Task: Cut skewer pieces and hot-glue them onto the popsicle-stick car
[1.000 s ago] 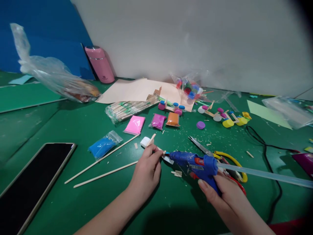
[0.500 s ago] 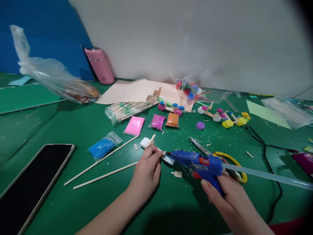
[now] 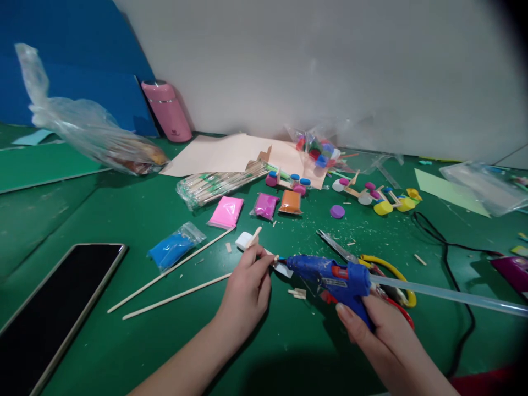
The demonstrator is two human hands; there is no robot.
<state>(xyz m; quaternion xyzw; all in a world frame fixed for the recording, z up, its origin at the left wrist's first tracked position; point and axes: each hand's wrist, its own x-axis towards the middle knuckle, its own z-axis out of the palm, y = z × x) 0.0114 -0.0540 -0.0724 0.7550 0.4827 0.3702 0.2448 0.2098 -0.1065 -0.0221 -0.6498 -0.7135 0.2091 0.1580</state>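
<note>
My right hand (image 3: pixel 383 335) is wrapped round the handle of a blue hot glue gun (image 3: pixel 325 272). A long clear glue stick (image 3: pixel 445 296) sticks out of the gun's back end. The nozzle meets a small wooden stick model (image 3: pixel 256 235) pinched between the fingertips of my left hand (image 3: pixel 249 280). White pieces (image 3: pixel 244 240) show at both sides of those fingers; the middle of the model is hidden. Two thin wooden sticks (image 3: pixel 177 296) lie left of my left hand. Scissors (image 3: pixel 336 246) and yellow-handled pliers (image 3: pixel 391 261) rest behind the gun.
Clay packets in blue (image 3: pixel 175 247), pink (image 3: pixel 226 212), purple (image 3: pixel 264 205) and orange (image 3: pixel 290 202) lie ahead. Behind stand small toy cars (image 3: pixel 388 203) and bundled sticks (image 3: pixel 218 184). A phone (image 3: pixel 61 313) is at left; a black cord (image 3: pixel 445 264) runs at right.
The glue gun has shifted slightly left, its nozzle closer against the small model. My left hand has stayed almost still, keeping its pinch.
</note>
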